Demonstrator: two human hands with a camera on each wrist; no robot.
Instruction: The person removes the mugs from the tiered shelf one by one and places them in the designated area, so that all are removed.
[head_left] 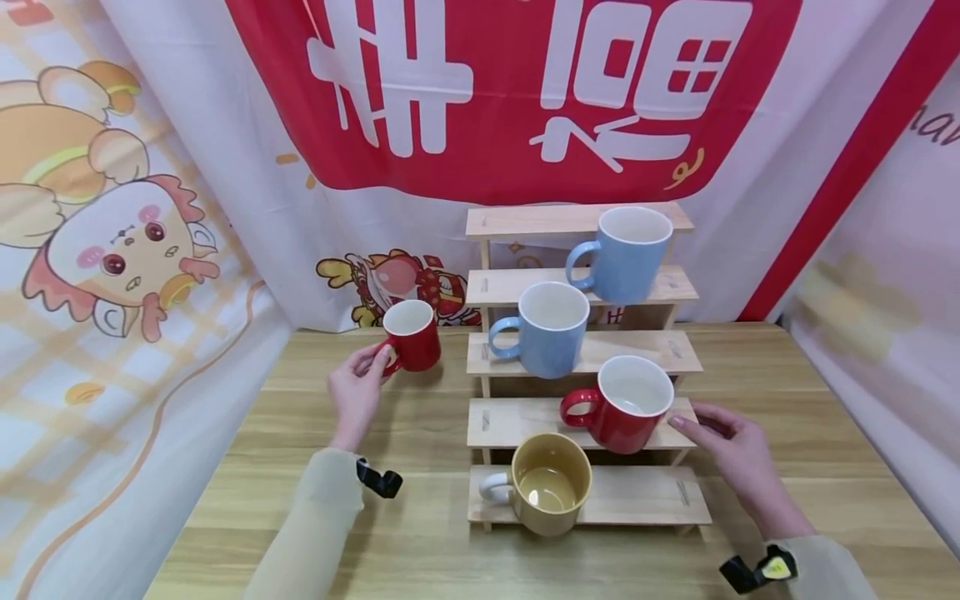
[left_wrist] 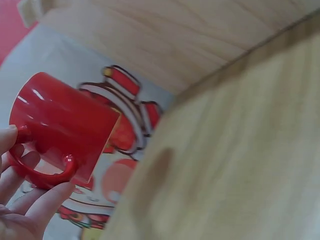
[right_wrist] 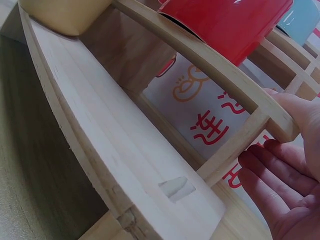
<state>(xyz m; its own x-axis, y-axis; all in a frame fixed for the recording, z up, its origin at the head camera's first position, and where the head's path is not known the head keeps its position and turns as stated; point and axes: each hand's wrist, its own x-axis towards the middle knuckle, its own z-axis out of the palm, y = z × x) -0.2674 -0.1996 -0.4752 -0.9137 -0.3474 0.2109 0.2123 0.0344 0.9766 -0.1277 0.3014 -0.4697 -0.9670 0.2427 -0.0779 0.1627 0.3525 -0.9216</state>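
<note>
From the head view we see the left hand (head_left: 356, 387) pinching the handle of a small red mug (head_left: 418, 343), which hangs upright near the far edge of the table (head_left: 405, 483), between that surface's far left corner and the left edge of a stepped wooden stand (head_left: 517, 421). That view gives us the mug's pale inside; the left wrist view gives us instead its glossy outer wall, thumb and fingers closing narrowly on the handle, and a soft shadow (left_wrist: 150, 185) on the table, apart from the mug. The right hand (head_left: 738, 446) is at the right end of the stand's second board from the bottom. From above we make out mainly its thumb at the board's right corner; the right wrist view adds the fingers curled beneath, near an upright post (right_wrist: 240, 142), so we read a loose grip around that end, though how firmly it presses we cannot tell. The same view shows us red lettering (right_wrist: 210, 127) on the cloth behind the stand. On the boards, from the lowest up, we find a tan mug (head_left: 551, 508) at the front edge, a larger red mug (head_left: 626, 425) nearer the right end, a blue mug (head_left: 553, 337) and another blue mug (head_left: 633, 258).
</note>
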